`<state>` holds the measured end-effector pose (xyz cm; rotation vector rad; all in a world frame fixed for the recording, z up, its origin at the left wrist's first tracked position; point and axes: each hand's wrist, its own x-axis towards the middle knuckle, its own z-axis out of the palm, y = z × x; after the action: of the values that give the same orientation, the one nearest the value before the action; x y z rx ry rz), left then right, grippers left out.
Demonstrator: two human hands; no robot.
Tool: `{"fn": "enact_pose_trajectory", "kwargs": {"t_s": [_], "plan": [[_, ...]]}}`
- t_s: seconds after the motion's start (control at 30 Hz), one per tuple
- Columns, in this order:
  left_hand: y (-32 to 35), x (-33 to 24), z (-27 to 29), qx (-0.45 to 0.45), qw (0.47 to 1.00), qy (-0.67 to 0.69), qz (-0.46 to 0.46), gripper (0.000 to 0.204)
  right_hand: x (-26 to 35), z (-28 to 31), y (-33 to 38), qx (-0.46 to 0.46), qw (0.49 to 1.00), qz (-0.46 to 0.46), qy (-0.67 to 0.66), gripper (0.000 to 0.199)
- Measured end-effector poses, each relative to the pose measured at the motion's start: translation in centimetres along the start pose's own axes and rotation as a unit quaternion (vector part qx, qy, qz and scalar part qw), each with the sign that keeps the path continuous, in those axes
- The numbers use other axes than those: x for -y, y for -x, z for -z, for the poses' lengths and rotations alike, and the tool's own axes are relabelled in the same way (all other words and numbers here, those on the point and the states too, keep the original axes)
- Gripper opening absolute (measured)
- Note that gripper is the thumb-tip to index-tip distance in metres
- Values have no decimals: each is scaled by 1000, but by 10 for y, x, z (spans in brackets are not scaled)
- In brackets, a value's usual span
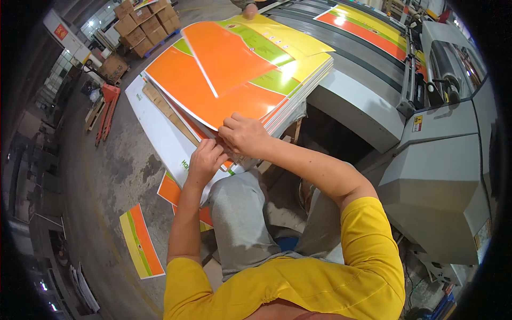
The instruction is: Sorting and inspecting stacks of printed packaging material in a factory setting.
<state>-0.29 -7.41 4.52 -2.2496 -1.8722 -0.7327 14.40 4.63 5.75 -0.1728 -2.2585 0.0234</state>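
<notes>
A thick stack of glossy printed sheets [170, 80] in orange, green and yellow lies in front of me, and one loose sheet [226, 53] sits askew on top. At the stack's near corner, my right hand [242, 136] is closed with its fingers curled over the sheet edges. Just left of it and slightly lower, my left hand [206, 161] is closed in a pinch; what is between its fingers is hidden. White printed boards [154, 125] and a brown cardboard strip [169, 113] stick out under the stack's left side.
A co-worker's hand [249, 10] touches the loose sheet's far edge. On the right stands a grey machine [437, 176], with another printed sheet [368, 32] on its bed. Printed pieces [142, 241] lie on the floor at left. Beyond are a red pallet jack [108, 109] and stacked cartons [146, 26].
</notes>
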Motion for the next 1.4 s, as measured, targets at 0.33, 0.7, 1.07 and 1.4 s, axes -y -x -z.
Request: {"fn": "enact_pose_trajectory", "kwargs": {"t_s": [0.33, 0.7, 1.07, 1.4], "plan": [[-10, -6, 9, -48, 994, -55, -80, 10, 4, 3, -1, 12, 1000, -9, 5, 13], [-7, -24, -16, -140, 981, 61, 123, 13, -14, -14, 3, 135, 987, -86, 31, 16], [-12, -16, -25, -299, 505, 712, 385, 34, 0, -1, -32, 199, 942, -248, -106, 33], [-11, -11, -34, -223, 567, 702, 369, 20, -22, -11, -24, 241, 818, -427, -301, 31]]}}
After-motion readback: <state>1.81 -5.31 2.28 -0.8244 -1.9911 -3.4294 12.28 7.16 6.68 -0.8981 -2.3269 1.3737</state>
